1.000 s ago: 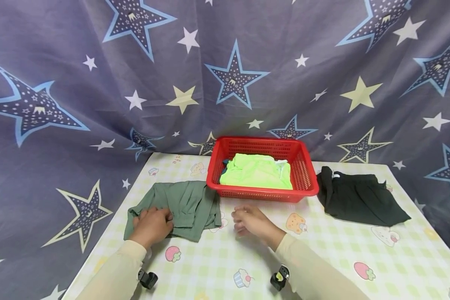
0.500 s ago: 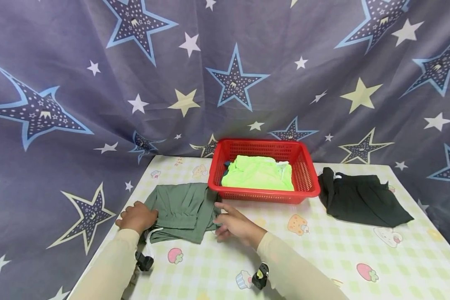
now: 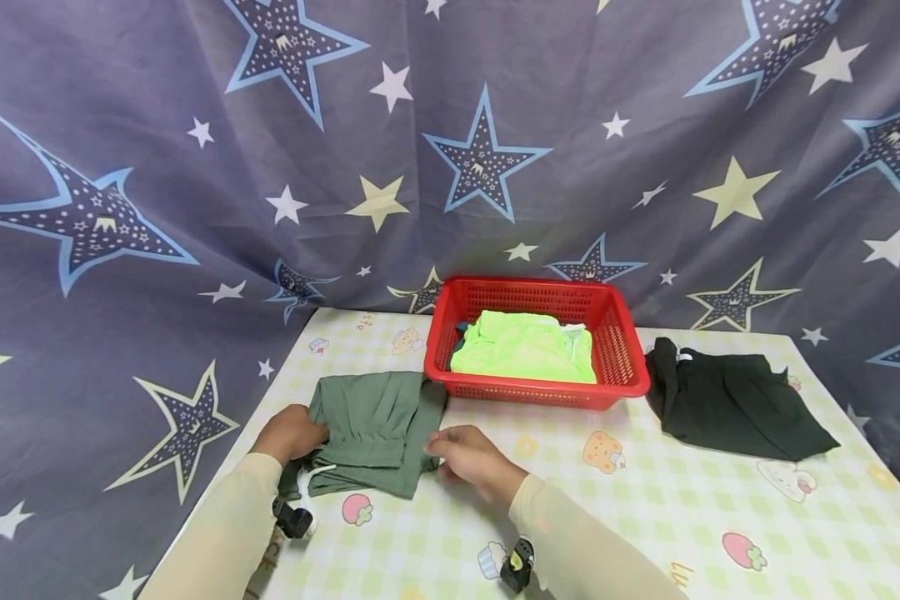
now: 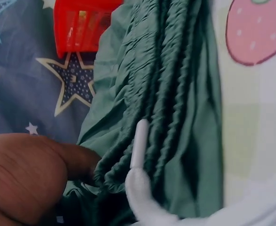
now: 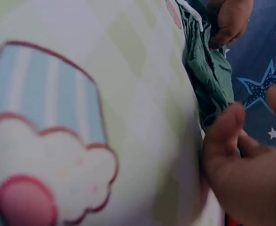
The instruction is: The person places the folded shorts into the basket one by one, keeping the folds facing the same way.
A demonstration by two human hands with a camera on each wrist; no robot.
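Folded green shorts [image 3: 375, 425] lie on the left part of the table, against the red basket's near left corner. Their gathered waistband and white drawstring [image 4: 139, 150] show large in the left wrist view. At the left edge of the shorts, my left hand [image 3: 291, 432] pinches the cloth by the folded waistband end; its fingertips are partly hidden. By the right edge is my right hand [image 3: 474, 460], fingers bent. In the right wrist view the right hand's thumb and fingers [image 5: 225, 132] stand apart near the green cloth, and contact is unclear.
A red plastic basket [image 3: 540, 390] at the back centre holds a folded neon-yellow garment [image 3: 525, 350] and something dark blue. Black shorts [image 3: 735, 404] lie on the right. The patterned tablecloth [image 3: 607, 517] covers the table, with a starry curtain [image 3: 450, 242] behind.
My left hand has moved from on top of the green shorts to their left edge and now pinches the cloth. My right hand has come left to their right edge.
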